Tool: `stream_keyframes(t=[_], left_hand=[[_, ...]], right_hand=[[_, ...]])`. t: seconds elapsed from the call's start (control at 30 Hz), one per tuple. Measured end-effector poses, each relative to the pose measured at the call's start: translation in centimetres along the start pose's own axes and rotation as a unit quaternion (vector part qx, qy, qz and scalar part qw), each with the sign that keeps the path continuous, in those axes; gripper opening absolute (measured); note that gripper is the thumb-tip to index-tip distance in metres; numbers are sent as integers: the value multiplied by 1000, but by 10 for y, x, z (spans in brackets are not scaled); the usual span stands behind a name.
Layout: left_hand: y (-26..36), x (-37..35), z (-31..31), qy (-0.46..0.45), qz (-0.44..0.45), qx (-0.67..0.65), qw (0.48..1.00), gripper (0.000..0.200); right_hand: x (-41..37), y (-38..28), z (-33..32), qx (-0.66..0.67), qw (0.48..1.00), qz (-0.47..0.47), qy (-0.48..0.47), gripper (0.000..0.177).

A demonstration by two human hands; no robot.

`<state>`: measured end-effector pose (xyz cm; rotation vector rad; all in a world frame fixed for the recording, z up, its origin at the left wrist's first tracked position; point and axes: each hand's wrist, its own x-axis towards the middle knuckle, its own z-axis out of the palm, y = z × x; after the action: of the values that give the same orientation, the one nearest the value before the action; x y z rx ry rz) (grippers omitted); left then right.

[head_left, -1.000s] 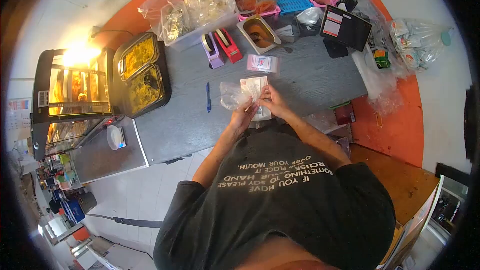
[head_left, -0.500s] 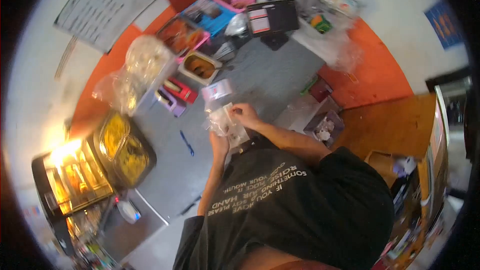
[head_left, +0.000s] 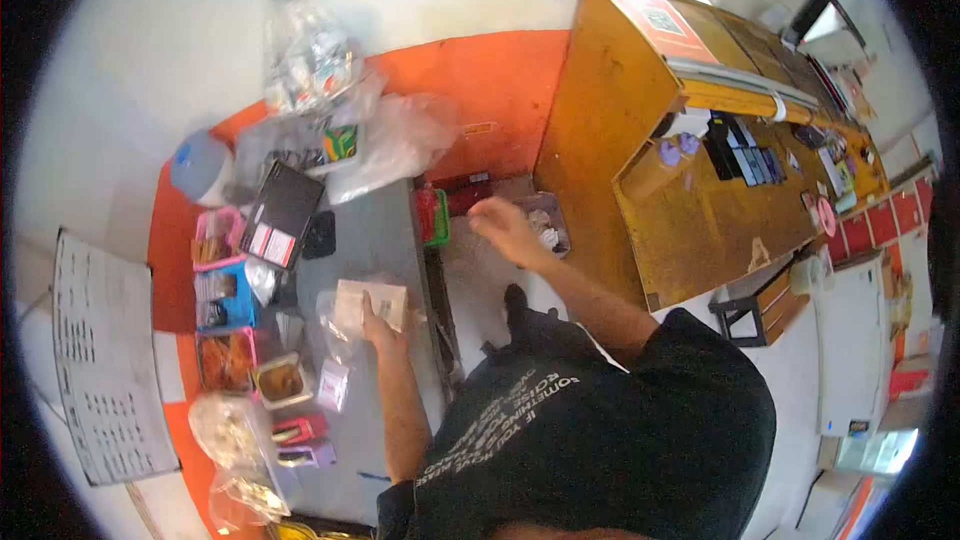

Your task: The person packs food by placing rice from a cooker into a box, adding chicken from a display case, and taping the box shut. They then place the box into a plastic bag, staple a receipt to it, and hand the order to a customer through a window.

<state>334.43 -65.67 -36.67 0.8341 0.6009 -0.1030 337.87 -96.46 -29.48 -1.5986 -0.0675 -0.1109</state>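
Note:
My left hand point(head_left: 385, 328) grips a flat beige packet point(head_left: 352, 302) over the grey table, thumb lying across its face. Clear crumpled plastic point(head_left: 333, 325) shows at the packet's left side. Below it on the table lies a pale pink-and-white packet point(head_left: 334, 383). My right hand point(head_left: 508, 232) is stretched out past the table's edge, slightly blurred, with loosely bent fingers and nothing visible in them. Close beside it, lower down, stands a bin point(head_left: 563, 240) holding crumpled white paper point(head_left: 545, 230).
The grey table point(head_left: 365, 230) carries a black tablet point(head_left: 283, 210), a metal tray of brown food point(head_left: 284, 381), pink and blue baskets point(head_left: 238, 298) and staplers point(head_left: 302, 428). A green-and-red container point(head_left: 436, 217) sits beyond its edge. A wooden counter point(head_left: 690, 220) stands at right.
The view has swung right, toward the bin and wooden counter. My right hand has left the packet and reached out toward the bin; my left hand keeps its hold.

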Motion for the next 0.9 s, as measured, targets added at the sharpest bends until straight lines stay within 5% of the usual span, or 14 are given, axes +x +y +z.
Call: stream_keyframes(t=[0.03, 0.1, 0.17, 0.27, 0.33, 0.43, 0.5, 0.57, 0.63, 0.7, 0.73, 0.77, 0.87, 0.9], left_hand=[[-3, -8, 17, -46, -45, -54, 996, 49], [-37, 1, 20, 12, -24, -18, 999, 45], [-83, 30, -4, -1, 68, 65, 996, 46], [-98, -21, 63, 11, 6, 81, 997, 48], [-105, -26, 94, -63, -60, 73, 994, 51], [-120, -14, 149, -160, -129, 140, 969, 51], [-139, 11, 169, -184, -129, 217, 950, 50], [-174, 58, 174, -258, -74, 374, 888, 45], [-206, 85, 181, -248, -58, 470, 845, 45], [-284, 164, 103, -251, -71, 508, 821, 46], [-338, 206, 90, -305, 10, 563, 768, 45], [-258, 157, -7, -354, 94, 608, 705, 44], [-303, 195, 64, -455, 337, 686, 456, 42], [-294, 197, 47, -456, 337, 689, 453, 42]], right_hand=[[3, -15, -27, -14, 997, -44, 61, 18], [5, -67, -80, -126, 966, -129, 183, 9], [14, -100, -120, -193, 901, -239, 307, 5], [23, -139, -190, -325, 827, -309, 339, 4], [34, -157, -235, -458, 722, -372, 362, 5], [56, -162, -291, -539, 628, -287, 483, 7], [76, -145, -322, -528, 618, -264, 519, 6], [93, -111, -351, -380, 735, -293, 480, 5], [109, -103, -345, -427, 694, -279, 508, 5], [109, -103, -339, -517, 633, -241, 523, 8], [106, -103, -341, -518, 630, -242, 526, 8], [106, -103, -342, -519, 637, -243, 515, 11], [103, -107, -350, -526, 644, -271, 485, 15], [101, -106, -350, -530, 649, -287, 464, 17]])
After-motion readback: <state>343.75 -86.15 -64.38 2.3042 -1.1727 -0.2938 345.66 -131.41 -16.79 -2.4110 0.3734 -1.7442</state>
